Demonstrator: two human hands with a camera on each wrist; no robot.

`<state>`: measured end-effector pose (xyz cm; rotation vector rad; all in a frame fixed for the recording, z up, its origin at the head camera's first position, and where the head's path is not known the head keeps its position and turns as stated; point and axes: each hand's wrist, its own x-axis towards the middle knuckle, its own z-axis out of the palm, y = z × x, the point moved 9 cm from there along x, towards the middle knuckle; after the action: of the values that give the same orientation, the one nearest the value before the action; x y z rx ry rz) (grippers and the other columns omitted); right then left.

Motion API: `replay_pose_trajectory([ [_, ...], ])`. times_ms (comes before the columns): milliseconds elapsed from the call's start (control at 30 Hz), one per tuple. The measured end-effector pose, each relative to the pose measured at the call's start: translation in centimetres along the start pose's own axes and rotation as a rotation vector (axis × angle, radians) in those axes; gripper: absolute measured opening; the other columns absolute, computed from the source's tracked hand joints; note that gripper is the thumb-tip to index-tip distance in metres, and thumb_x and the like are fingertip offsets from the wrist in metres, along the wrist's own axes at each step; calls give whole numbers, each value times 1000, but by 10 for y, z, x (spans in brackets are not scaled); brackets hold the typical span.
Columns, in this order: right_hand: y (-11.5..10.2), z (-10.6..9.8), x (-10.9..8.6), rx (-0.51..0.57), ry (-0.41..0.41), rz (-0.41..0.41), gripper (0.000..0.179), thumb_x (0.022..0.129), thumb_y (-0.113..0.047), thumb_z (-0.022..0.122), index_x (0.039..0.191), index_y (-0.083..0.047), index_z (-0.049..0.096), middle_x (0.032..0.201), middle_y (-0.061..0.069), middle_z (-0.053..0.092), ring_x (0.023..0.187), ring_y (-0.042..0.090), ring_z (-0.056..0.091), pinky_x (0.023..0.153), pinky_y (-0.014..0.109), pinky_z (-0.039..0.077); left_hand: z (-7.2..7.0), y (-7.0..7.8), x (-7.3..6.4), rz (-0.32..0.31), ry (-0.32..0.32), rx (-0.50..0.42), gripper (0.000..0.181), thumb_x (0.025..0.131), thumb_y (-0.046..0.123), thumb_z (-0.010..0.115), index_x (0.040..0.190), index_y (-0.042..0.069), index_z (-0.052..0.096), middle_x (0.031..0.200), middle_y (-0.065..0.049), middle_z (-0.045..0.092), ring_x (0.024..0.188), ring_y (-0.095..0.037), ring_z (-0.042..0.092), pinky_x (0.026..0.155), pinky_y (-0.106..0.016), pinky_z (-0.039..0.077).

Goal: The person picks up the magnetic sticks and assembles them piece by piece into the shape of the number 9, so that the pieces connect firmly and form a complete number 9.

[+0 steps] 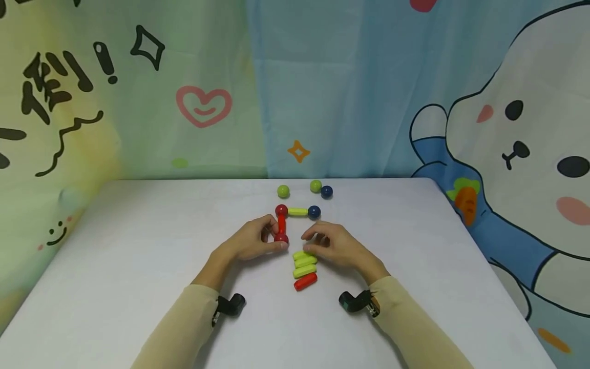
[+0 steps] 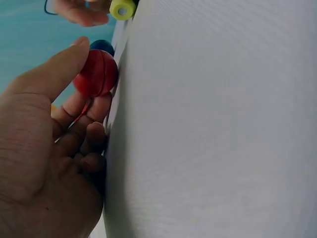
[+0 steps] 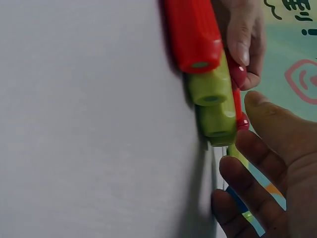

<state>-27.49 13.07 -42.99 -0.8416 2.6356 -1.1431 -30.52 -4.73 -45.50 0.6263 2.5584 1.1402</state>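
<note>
My left hand (image 1: 255, 238) pinches the near red ball (image 1: 281, 239) between thumb and fingers. A red stick (image 1: 281, 224) joins that ball to a far red ball (image 1: 281, 210), from which a yellow-green stick (image 1: 297, 211) runs right to a dark blue ball (image 1: 314, 212). In the left wrist view the thumb lies on the red ball (image 2: 96, 74). My right hand (image 1: 334, 243) hovers by the far end of a row of loose yellow-green sticks (image 1: 304, 271). Its fingers are loosely bent with a gap to the thumb in the right wrist view, holding nothing visible.
A loose red stick (image 1: 305, 282) lies at the near end of the row. Toward the back edge of the white table (image 1: 138, 246) sit a green ball (image 1: 283, 191), another green ball (image 1: 315, 186) and a blue ball (image 1: 327, 192). A printed curtain (image 1: 304, 92) hangs behind.
</note>
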Motion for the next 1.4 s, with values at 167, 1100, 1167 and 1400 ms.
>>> replay_pose_trajectory([
  [167,3,4,0,-15,-18,20,21,94,-21,76,114,-16,73,107,-5,68,90,14,60,81,30,53,0,0,-1,9,-12,-11,38,86,38,83,106,18,57,89,-3,57,82,-17,53,71,-30,44],
  [1100,14,-4,-15,-65,-69,45,23,96,-18,74,119,-17,74,108,-6,69,92,11,59,84,28,52,2,-4,2,-3,3,-15,37,87,38,83,105,18,58,92,-3,58,84,-17,52,73,-30,44],
  [1167,16,-5,-15,-67,-59,59,24,97,-18,73,121,-18,74,108,-7,68,93,12,59,85,28,52,2,-4,3,-2,1,-17,37,87,38,83,106,17,58,92,-2,58,84,-17,52,73,-30,44],
  [1400,18,-8,-16,-64,-13,62,26,98,-19,71,123,-20,73,110,-8,66,96,13,59,89,31,53,1,-4,2,-1,12,-10,36,87,37,83,105,18,58,91,-2,57,84,-17,52,73,-30,44],
])
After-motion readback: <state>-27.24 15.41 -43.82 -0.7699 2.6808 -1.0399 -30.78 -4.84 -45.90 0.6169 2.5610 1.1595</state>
